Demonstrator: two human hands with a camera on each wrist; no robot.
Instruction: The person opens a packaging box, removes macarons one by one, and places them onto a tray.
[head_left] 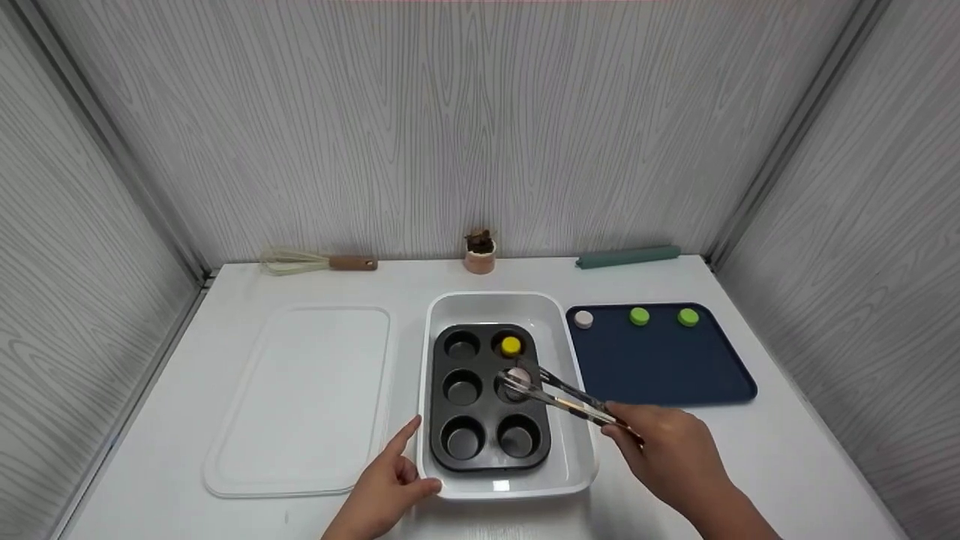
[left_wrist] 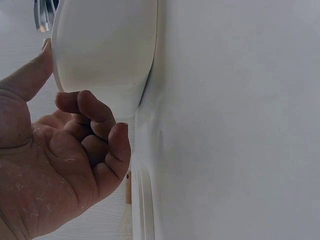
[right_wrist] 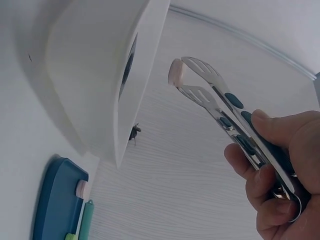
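Note:
My right hand [head_left: 669,450] grips a pair of metal tongs [right_wrist: 235,120] with dark teal grip pads. Between the tong tips is a pale pink disc [right_wrist: 175,73], held over the middle right cup of a dark muffin tin [head_left: 487,457]. The tin, with two columns of cups, lies inside a white deep tray [head_left: 555,487]. A yellow disc [head_left: 511,346] sits in its far right cup. At the tray's near left corner my left hand [head_left: 386,480] touches the rim with thumb and index finger, the other fingers curled loosely in the left wrist view.
A navy tray [head_left: 652,367] on the right bears a pink disc [head_left: 583,320] and two green discs [head_left: 639,316]. On the left lies a white lid [head_left: 307,405]. Along the back are a whisk [head_left: 319,262], a small potted plant [head_left: 480,255] and a teal rod [head_left: 628,256].

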